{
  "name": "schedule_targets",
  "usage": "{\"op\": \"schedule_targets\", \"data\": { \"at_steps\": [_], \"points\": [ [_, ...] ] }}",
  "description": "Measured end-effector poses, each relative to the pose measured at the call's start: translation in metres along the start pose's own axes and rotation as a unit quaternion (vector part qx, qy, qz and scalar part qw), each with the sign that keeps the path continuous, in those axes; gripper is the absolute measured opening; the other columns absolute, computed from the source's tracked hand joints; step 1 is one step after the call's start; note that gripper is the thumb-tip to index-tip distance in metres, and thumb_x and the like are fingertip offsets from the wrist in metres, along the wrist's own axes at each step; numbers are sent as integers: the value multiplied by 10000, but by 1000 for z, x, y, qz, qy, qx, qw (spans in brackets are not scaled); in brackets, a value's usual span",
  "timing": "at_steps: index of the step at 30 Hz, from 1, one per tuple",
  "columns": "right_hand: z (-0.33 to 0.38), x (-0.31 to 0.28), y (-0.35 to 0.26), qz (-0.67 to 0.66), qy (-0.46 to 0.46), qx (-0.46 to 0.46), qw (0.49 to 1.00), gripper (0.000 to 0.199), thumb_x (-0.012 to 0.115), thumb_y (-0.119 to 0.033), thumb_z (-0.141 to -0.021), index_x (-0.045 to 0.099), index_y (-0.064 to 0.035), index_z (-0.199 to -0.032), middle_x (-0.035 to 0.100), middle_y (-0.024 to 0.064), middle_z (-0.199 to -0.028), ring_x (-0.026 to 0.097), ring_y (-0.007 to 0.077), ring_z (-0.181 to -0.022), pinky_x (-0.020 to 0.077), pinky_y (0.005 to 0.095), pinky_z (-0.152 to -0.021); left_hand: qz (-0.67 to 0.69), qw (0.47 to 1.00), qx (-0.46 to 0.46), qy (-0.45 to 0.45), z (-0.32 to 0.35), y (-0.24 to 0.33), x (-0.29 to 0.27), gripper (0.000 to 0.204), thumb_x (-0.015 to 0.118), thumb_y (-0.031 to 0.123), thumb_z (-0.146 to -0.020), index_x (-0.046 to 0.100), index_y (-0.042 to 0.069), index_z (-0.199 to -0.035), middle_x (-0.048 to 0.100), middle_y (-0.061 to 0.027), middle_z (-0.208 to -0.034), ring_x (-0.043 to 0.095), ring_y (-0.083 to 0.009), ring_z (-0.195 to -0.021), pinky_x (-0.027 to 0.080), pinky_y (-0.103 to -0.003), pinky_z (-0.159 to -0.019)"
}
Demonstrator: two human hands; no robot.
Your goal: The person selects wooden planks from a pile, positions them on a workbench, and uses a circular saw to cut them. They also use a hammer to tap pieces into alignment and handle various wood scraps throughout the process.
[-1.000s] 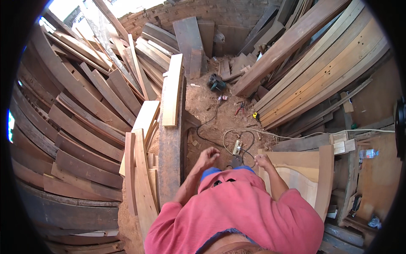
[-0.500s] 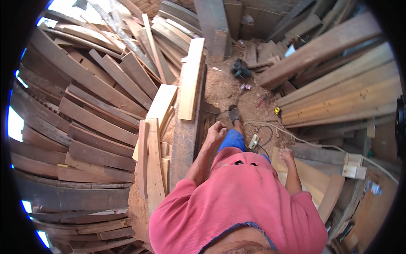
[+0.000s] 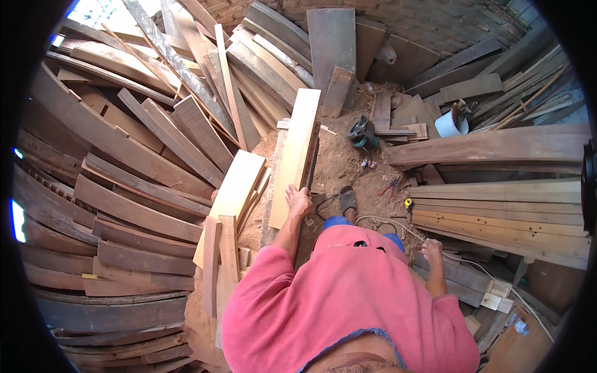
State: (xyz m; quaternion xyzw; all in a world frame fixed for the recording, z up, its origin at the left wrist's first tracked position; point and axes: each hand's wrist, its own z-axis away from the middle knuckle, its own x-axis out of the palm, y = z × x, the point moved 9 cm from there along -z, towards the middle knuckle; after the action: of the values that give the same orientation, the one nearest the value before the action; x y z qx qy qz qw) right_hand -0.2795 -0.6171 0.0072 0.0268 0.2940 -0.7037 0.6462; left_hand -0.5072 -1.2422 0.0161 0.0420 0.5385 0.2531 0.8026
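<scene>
One pale plank [image 3: 296, 155] lies at 11 o'clock from the person, and the left hand [image 3: 298, 201] rests on its near right edge with fingers lightly bent; from above, I can't tell whether they grip it. The right hand [image 3: 432, 250], at 2 o'clock, is folded into a loose fist beside one light cable [image 3: 474, 263], with nothing visible inside. Also in view are one dark green power tool [image 3: 364, 133] at 12 o'clock, and, at 1 o'clock, one pair of red-handled pliers [image 3: 390, 187], one yellow tape measure [image 3: 408, 203] and, farther out, one white bucket [image 3: 446, 125]. One clear bottle [image 3: 517, 324] sits at 3 o'clock. The plank lies along a dark timber bench [image 3: 268, 235] over a floor [image 3: 334, 171] strewn with sawdust. Dark boards [image 3: 143, 205] crowd 9 to 10 o'clock, lighter boards [image 3: 497, 217] lie at 2, and a brick wall [image 3: 410, 23] stands beyond 12.
</scene>
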Motion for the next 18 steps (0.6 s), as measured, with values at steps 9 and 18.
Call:
{"op": "schedule_targets", "data": {
  "at_steps": [9, 18],
  "points": [
    [-45, 47, -84, 29, -121, -37, 992, 196, 585, -279, -1039, 645, -92, -1047, 595, -22, -775, 527, 86, -571, 360, 262, -438, 32, 996, 8, -81, -21, -6, 11, 230, 656, 149, -881, 690, 136, -1108, 162, -469, -1583, 139, -655, -1481, 209, -641, -1231],
    [-105, 58, -251, -22, -109, -125, 986, 325, 642, -344, -1006, 647, -138, -1258, 682, -15, -927, 606, 103, -682, 489, 296, -579, 67, 995, -26, -75, -39, -28, 14, 124, 675, 188, -893, 695, 128, -999, 621, -253, -1245, 523, -493, -1240, 417, -587, -1055]
  ]
}}
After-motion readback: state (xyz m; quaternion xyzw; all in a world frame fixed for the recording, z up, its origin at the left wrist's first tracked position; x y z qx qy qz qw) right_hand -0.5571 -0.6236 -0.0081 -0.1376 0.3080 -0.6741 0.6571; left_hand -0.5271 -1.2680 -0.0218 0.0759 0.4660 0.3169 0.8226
